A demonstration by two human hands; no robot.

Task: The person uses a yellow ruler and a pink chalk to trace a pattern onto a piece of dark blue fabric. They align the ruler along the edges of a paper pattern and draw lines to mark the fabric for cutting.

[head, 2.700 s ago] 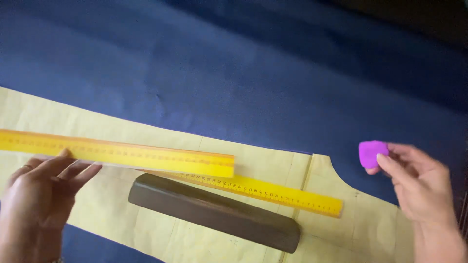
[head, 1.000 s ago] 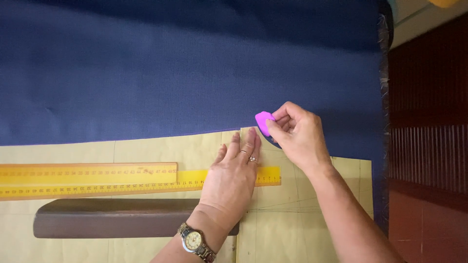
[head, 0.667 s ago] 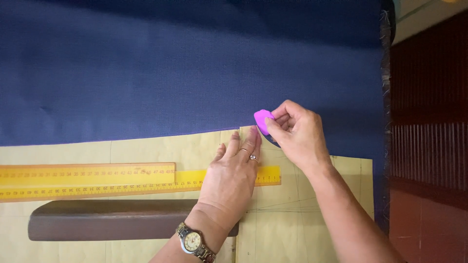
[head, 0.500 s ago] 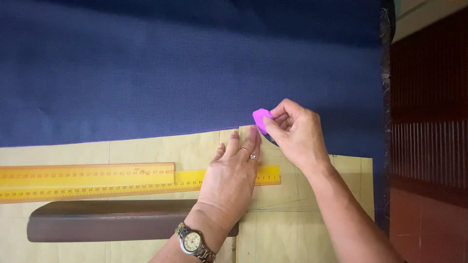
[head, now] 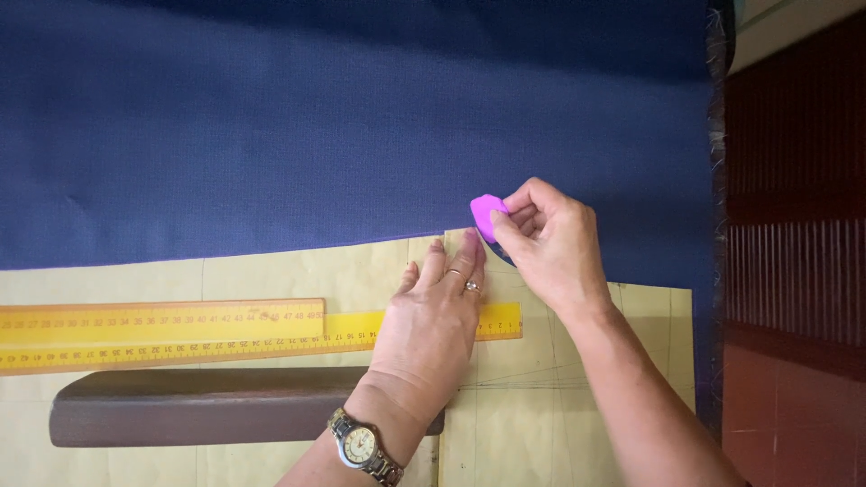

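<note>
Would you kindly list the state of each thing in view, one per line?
Left hand: flat, pressing the pattern.
Right hand: pinching the chalk.
Chalk: at the pattern's upper edge.
Pattern: flat on the fabric.
Rulers: overlapping, on the pattern.
Bar: lying on the pattern.
Fabric: spread flat.

My left hand (head: 431,320) hides part of the yellow ruler (head: 180,335); the picture's left edge crops the ruler too.
</note>
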